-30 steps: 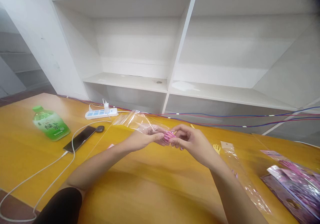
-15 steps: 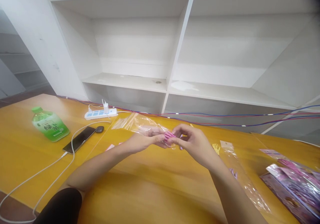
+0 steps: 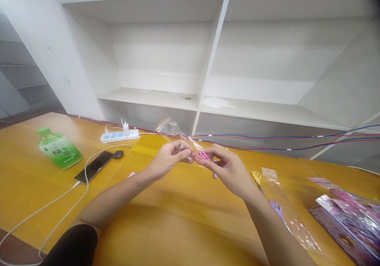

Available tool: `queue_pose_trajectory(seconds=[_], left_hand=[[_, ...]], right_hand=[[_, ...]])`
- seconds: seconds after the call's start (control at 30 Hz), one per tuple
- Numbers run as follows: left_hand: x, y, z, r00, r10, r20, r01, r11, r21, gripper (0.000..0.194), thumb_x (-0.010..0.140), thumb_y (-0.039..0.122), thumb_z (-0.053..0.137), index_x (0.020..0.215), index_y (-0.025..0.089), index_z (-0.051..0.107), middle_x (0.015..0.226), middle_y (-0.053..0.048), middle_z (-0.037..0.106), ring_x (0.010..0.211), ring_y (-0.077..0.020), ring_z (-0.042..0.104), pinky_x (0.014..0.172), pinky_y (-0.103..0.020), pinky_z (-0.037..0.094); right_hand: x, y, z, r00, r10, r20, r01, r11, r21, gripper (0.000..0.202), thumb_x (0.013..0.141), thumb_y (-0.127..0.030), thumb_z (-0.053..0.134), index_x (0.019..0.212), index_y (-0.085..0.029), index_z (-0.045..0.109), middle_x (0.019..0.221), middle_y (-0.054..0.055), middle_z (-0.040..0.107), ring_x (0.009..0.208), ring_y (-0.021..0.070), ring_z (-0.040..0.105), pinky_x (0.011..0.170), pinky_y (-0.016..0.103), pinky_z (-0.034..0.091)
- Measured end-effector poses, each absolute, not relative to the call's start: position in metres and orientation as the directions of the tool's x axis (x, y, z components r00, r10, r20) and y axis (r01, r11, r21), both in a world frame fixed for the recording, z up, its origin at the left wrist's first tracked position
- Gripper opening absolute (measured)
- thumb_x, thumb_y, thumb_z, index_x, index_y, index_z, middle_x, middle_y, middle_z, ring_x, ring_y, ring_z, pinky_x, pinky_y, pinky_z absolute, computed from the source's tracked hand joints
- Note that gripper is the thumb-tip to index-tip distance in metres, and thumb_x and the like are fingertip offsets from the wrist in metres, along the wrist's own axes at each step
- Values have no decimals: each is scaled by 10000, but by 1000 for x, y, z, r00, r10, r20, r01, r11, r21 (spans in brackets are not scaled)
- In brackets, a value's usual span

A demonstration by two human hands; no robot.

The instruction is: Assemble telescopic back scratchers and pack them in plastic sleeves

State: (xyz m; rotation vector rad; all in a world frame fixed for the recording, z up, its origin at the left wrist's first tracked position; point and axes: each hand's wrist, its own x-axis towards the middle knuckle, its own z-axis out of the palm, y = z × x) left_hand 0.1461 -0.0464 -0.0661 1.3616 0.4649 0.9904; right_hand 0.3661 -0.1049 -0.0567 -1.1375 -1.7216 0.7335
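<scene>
My left hand pinches a clear plastic bag between thumb and fingers. The bag stretches up and away behind both hands. In my right hand, thumb and fingers grip the pink claw-shaped head of a back scratcher. That head lies at the bag's near end; whether it is inside the plastic I cannot tell. Beyond my right wrist, a yellow claw-shaped head and a purple one lie on the table, partly covered by my forearm. A small purple piece shows beneath my right hand.
A flat clear bag lies right of my arm, beside a box heaped with packaged pink and purple pieces. On the left are a green bottle, a phone with its cable and a power strip. Cables run along the shelf unit.
My left hand has drawn slightly left from the pink head, its fingers now curled on the bag. The bag has lifted and swung upright. My right hand keeps its grip.
</scene>
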Motion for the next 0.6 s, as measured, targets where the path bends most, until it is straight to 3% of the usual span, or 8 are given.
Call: queue_pose_trajectory(seconds=[0.23,0.43,0.6], left_hand=[[145,-44,-67,584,781,223,-365,7,931,301,895,426,809,916,131,752,927,-72,730,859,-160,704,852,-318,595],[145,-48,-69,610,758,233,-289,-61,955,302,876,392,833,1049,146,805,1018,-108,785,896,-166,719,892,-319,590],[147,-51,-67,629,746,220,-227,-94,969,295,878,414,821,1053,177,825,1081,-111,804,968,-196,741,907,-326,595]], right_hand=[[368,-108,-53,-219,919,329,347,388,-854,321,967,-537,724,1104,-250,767,1001,49,648,867,157,606,606,231,496],[368,-109,-51,-221,921,321,349,382,-856,335,942,-548,746,1036,-227,765,983,49,648,845,154,607,596,233,482],[365,-109,-50,-171,936,309,358,351,-865,386,873,-582,803,932,-205,744,896,40,638,785,155,607,567,236,476]])
